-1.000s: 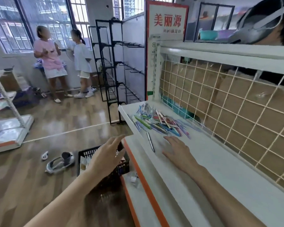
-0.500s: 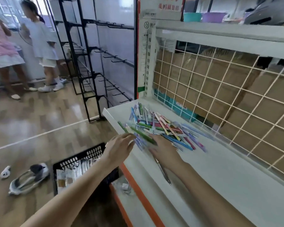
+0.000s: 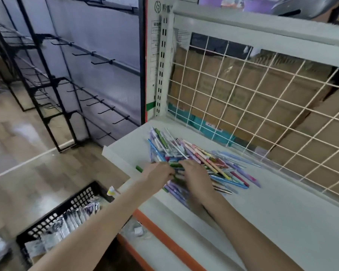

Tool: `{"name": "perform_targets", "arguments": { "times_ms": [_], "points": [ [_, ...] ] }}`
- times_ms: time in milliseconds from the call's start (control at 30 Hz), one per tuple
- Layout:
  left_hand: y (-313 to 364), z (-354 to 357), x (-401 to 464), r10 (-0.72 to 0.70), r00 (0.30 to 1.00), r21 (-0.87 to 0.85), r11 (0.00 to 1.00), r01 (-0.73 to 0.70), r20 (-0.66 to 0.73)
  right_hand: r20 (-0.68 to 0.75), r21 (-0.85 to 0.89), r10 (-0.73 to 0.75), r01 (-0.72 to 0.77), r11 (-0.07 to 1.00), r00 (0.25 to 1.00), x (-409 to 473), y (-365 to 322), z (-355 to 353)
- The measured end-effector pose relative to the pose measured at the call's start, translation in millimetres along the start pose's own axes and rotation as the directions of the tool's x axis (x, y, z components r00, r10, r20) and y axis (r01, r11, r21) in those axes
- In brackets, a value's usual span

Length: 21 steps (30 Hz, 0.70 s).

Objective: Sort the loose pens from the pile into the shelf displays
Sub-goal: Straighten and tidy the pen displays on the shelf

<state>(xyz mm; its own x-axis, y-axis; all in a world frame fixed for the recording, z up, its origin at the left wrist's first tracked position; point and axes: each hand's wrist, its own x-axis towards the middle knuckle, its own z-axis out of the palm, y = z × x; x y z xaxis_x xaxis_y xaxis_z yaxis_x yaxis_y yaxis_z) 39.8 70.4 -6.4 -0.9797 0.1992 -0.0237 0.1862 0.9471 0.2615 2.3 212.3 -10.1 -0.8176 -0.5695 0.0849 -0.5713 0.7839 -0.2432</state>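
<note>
White shelf (image 3: 282, 222): left hand (image 3: 157, 173) pinches a green pen (image 3: 140, 169); right hand (image 3: 196, 177) rests flat, fingers loosely together, on the pens (image 3: 204, 157).

Bright, soft blur (edges warped).

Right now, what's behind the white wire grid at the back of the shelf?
Behind the wire grid are brown cardboard boxes, stacked close together, and a teal strip low down near the pile of pens. What's inside the boxes is hidden.
</note>
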Motion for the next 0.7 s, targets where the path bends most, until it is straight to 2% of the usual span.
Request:
{"name": "perform_targets", "arguments": {
  "times_ms": [167, 300, 467, 567, 700],
  "points": [
    [-12.6, -7.9, 7.0, 0.066, 0.994, -0.141, 0.989, -0.054, 0.082, -0.042, -0.084, 0.057, -0.06, 0.995, 0.998, 4.5, 4.3, -8.3],
    [-24.0, -13.1, 2.2, 0.123, 0.99, -0.266, 0.959, -0.099, 0.075, -0.011, -0.048, 0.104, -0.104, 0.993, 0.995, 3.9, 8.4, -16.3],
    [-36.1, -17.5, -3.9, 0.135, 0.99, -0.298, 0.947, -0.122, 0.025, -0.027, -0.024, 0.163, -0.164, 0.986, 0.986, 2.6, 7.4, -23.2],
    [-47.4, -21.3, -9.2, 0.078, 0.994, -0.332, 0.938, -0.098, -0.072, -0.043, 0.031, 0.195, -0.194, 0.981, 0.98, 2.6, 8.6, -26.0],
    [-66.0, -22.1, -15.5, -0.058, 0.982, -0.524, 0.85, -0.046, -0.18, -0.105, 0.229, 0.255, -0.226, 0.947, 0.961, 5.7, 8.4, -34.0]
  ]
}}
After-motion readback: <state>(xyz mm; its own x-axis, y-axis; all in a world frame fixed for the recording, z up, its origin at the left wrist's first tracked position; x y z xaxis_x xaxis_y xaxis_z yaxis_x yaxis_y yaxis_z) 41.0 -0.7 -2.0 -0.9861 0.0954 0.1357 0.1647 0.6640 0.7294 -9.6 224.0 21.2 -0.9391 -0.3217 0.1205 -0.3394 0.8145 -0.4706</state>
